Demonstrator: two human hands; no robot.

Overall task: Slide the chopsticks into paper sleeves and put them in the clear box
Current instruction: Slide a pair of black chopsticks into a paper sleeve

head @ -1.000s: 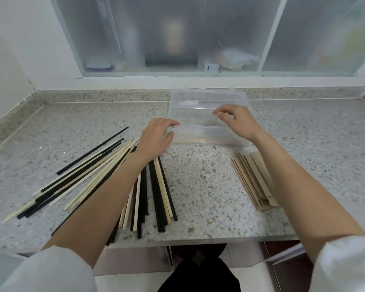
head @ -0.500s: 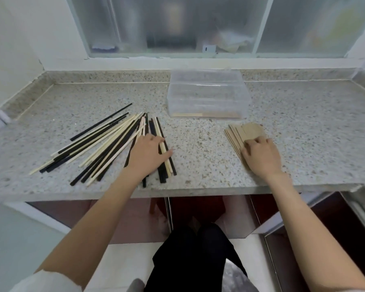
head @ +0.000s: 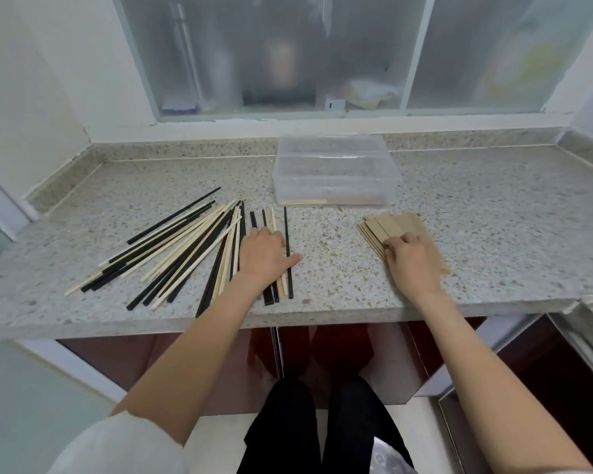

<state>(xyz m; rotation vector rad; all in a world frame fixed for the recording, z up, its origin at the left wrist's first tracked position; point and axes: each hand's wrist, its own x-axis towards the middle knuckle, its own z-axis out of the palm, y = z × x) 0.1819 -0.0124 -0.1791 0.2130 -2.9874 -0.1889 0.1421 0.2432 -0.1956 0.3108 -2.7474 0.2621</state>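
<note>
On the speckled surface (head: pixel 339 268), left hand (head: pixel 262 258) lies flat, fingers straight, on loose chopsticks (head: pixel 185 244); right hand (head: pixel 413 260) curls onto paper sleeves (head: pixel 387 224); clear box (head: pixel 336 172) behind; risk: several sleeves lifting together, chopsticks rolling off the edge.

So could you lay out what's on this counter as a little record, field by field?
Surface: speckled stone counter below a frosted window
Chopsticks: loose black and pale chopsticks spread at the left
Sleeves: stack of brown paper sleeves at the right
Box: clear box at the back, one sleeved pair inside along its front wall
Left hand: rests flat on the chopsticks
Right hand: fingers curled on the sleeve stack
</note>
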